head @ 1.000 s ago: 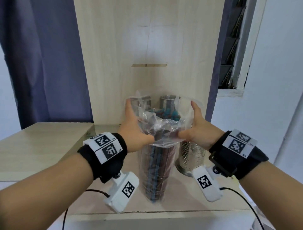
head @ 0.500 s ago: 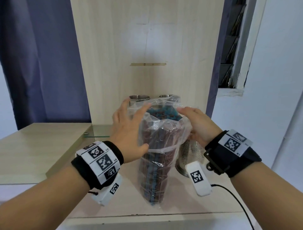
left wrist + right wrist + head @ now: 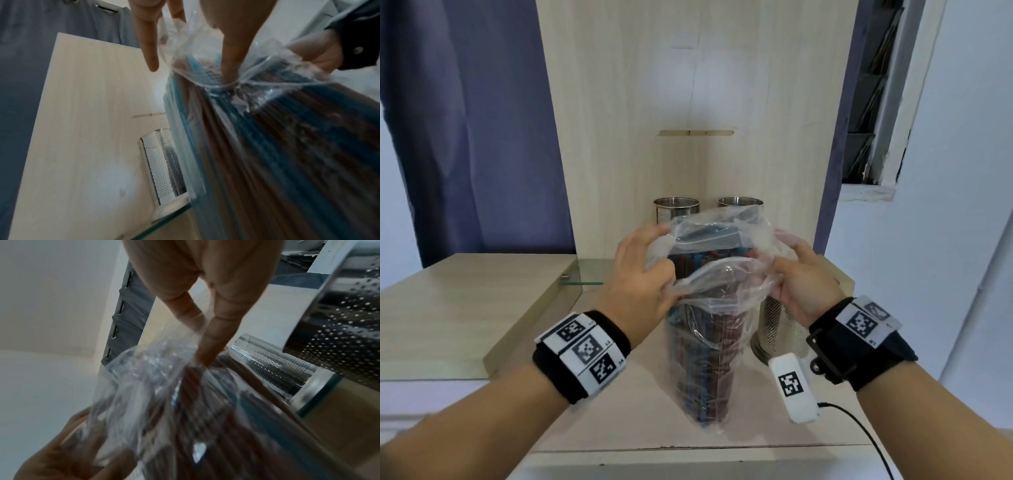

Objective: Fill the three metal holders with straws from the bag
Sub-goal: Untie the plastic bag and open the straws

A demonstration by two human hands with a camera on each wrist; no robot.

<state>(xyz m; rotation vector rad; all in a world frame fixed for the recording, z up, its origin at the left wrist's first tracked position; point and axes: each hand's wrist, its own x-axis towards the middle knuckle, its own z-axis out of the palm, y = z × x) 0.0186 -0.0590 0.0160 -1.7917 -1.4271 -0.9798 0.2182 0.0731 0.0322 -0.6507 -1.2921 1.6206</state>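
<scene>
Both hands, left point(image 3: 643, 277) and right point(image 3: 803, 287), pinch the crinkled clear bag point(image 3: 709, 308) of straws point(image 3: 702, 359) near three perforated steel holders point(image 3: 676, 210).

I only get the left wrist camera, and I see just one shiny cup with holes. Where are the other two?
Observer: The head view shows a back right holder beside the back left holder you see. The front holder stands nearer, right of the bag.
Operator: Is anything in them yet?
Observer: Nothing sticks out above the two back rims. The front one's top is hidden behind the right hand.
Operator: Is the bag standing up?
Observer: Yes, it is upright with its bottom on the wooden shelf. The left hand and right hand pinch its top.
</scene>
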